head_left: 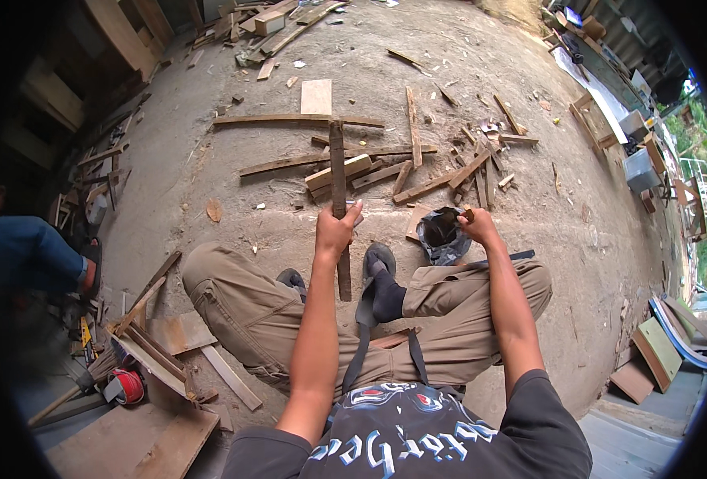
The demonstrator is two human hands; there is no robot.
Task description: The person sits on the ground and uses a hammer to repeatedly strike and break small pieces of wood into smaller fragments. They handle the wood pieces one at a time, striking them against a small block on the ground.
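In my left hand (336, 230) is a long dark wooden strip (338, 172), its far end over the scrap pile and its near end between my legs. My fingers are wrapped round its middle. My right hand (478, 227) is closed beside the mouth of a dark plastic bag (443, 242), just above my right knee. A small brownish piece shows at its fingertips; I cannot tell exactly what it is. A narrow black strip (503, 259) lies across my right thigh.
Loose wooden strips (290, 164) lie ahead of my feet, with a pale board (316, 96) beyond. A red round container (129, 386) and wooden boards (142, 439) are at the lower left. Another person's leg (38, 254) is at the left; panels (655, 351) stand right.
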